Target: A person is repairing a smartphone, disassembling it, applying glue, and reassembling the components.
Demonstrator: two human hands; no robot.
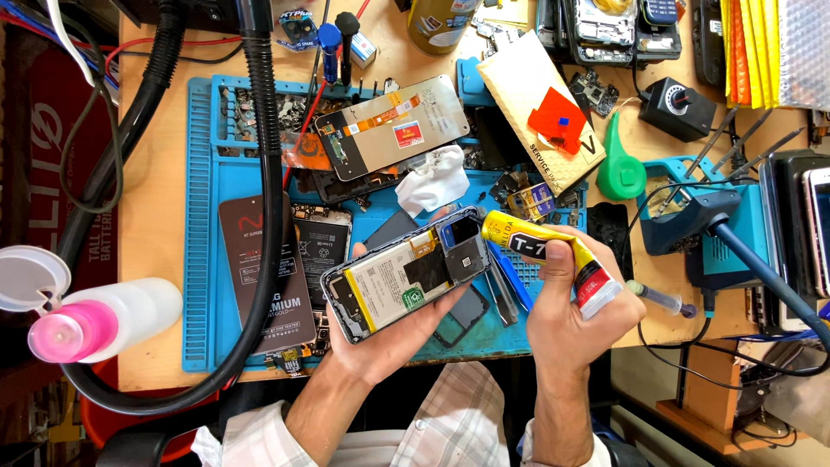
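My left hand [385,342] cradles an opened smartphone [402,272] from below, back cover off, showing its battery, boards and camera block. My right hand [571,303] grips a yellow glue tube [545,255] with a red end, its nozzle touching the phone's upper right corner by the camera. Both hands hover over the front of a blue work mat [203,225].
A display panel [393,125], white cloth [432,177], dark phone back cover [259,268], spare battery [320,246] and small parts lie on the mat. A black hose [264,147] crosses its left side. A pink-capped bottle [95,322] lies left; a soldering stand [692,216] and syringe [661,298] sit right.
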